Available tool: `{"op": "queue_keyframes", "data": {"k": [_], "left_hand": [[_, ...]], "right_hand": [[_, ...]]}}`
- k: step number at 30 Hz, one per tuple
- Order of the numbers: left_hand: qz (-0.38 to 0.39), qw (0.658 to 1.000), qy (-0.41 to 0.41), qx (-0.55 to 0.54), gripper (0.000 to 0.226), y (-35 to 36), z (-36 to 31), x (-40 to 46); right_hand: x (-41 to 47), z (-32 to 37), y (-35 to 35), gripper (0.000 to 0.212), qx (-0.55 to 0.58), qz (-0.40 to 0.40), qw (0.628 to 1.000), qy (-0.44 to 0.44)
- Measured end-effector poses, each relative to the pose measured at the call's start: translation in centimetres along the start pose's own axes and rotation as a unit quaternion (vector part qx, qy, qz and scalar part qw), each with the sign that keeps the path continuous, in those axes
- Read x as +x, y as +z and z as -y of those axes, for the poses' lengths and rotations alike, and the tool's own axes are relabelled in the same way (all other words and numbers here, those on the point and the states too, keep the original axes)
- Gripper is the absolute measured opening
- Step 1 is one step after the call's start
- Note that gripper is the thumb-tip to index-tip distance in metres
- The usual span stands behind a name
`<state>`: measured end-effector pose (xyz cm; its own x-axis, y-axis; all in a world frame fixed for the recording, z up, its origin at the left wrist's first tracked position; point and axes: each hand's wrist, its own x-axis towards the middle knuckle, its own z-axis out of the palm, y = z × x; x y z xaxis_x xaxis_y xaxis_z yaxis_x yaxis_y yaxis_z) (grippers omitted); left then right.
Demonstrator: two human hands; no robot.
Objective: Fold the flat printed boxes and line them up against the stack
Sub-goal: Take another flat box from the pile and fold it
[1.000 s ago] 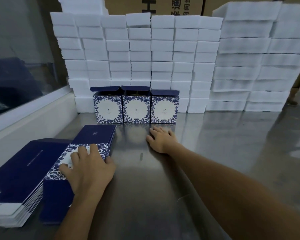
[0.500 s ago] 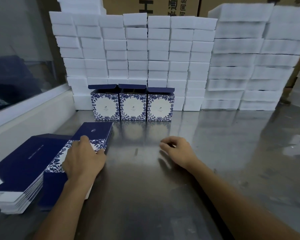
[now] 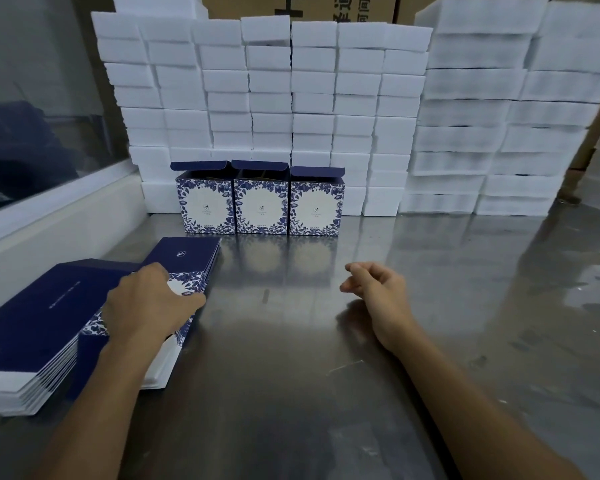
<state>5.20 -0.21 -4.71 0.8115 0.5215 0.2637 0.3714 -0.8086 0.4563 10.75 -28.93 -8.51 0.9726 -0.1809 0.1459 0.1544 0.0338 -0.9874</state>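
Note:
Three folded blue-and-white floral boxes (image 3: 261, 206) stand side by side with their top flaps open, backed against the stack of white foam blocks (image 3: 274, 98). A pile of flat printed boxes (image 3: 184, 258) lies at the near left of the steel table (image 3: 430, 306). My left hand (image 3: 146, 306) lies on top of that pile, with its fingers curled over the right edge of the top flat box. Over the bare table, to the right of the pile, my right hand (image 3: 378, 289) hangs with loosely curled fingers and holds nothing.
A second pile of dark blue flat sheets (image 3: 32, 323) sits at the far left edge. A white ledge and window (image 3: 49, 209) run along the left. Taller foam stacks (image 3: 499, 116) fill the back right, with brown cartons behind.
My right hand has pulled back from the folded boxes and lifted off the table, fingers now curled. My left hand has shifted up and right on the flat pile and curled over its right edge.

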Motion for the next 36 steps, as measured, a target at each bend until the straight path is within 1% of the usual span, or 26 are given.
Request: {"op": "queue_keyframes", "data": {"k": [4,7,10,13,16,18,20,23,25,28,31,33,36], "left_hand": [[-0.012,1.000,0.005,0.009,0.044,0.1,-0.2,0.2],[-0.010,1.000,0.007,0.019,0.044,0.0,-0.2,0.3],[-0.016,0.999,0.029,0.017,0.039,0.2,-0.7,0.2],[0.006,0.996,0.072,0.051,0.041,1.0,-1.5,-0.1],[0.016,0.997,0.060,0.045,0.041,1.6,-1.5,-0.5],[-0.002,0.995,0.058,0.081,0.040,1.9,-1.2,-0.8],[-0.036,0.989,0.070,0.124,0.042,1.9,-1.2,-1.3],[-0.114,0.976,0.104,0.157,0.046,1.3,-1.7,-1.8],[-0.151,0.970,0.127,0.142,0.046,0.9,-2.0,-2.0],[-0.167,0.961,0.169,0.140,0.047,0.7,-2.7,-2.5],[-0.179,0.950,0.216,0.139,0.052,0.8,-3.5,-3.3],[-0.188,0.938,0.263,0.126,0.057,1.1,-4.4,-4.0],[-0.194,0.903,0.367,0.111,0.052,2.5,-6.2,-5.7]], "right_hand": [[0.1,0.0,-0.1,0.012,-0.014,0.005,1.000,-0.008],[0.1,-0.1,0.0,0.011,-0.024,0.010,1.000,-0.006],[0.0,-0.2,0.0,0.011,-0.027,0.011,1.000,-0.007],[0.0,-0.3,0.0,0.012,-0.032,0.015,0.999,-0.008],[0.0,-0.3,-0.1,0.011,-0.027,0.015,0.999,-0.009],[0.0,-0.3,-0.2,0.012,-0.029,0.016,0.999,-0.010],[-0.1,-0.3,-0.1,0.013,-0.034,0.022,0.999,-0.010],[-0.3,-0.3,0.2,0.014,-0.049,0.031,0.998,-0.017],[-0.3,-0.2,0.4,0.015,-0.061,0.036,0.997,-0.025],[-0.4,0.0,0.5,0.014,-0.082,0.046,0.995,-0.037],[-1.0,0.3,0.9,0.014,-0.081,0.071,0.993,-0.042],[-1.6,0.7,1.4,0.017,-0.057,0.107,0.992,-0.021],[-2.4,1.3,2.3,0.029,0.018,0.186,0.980,0.061]]}}
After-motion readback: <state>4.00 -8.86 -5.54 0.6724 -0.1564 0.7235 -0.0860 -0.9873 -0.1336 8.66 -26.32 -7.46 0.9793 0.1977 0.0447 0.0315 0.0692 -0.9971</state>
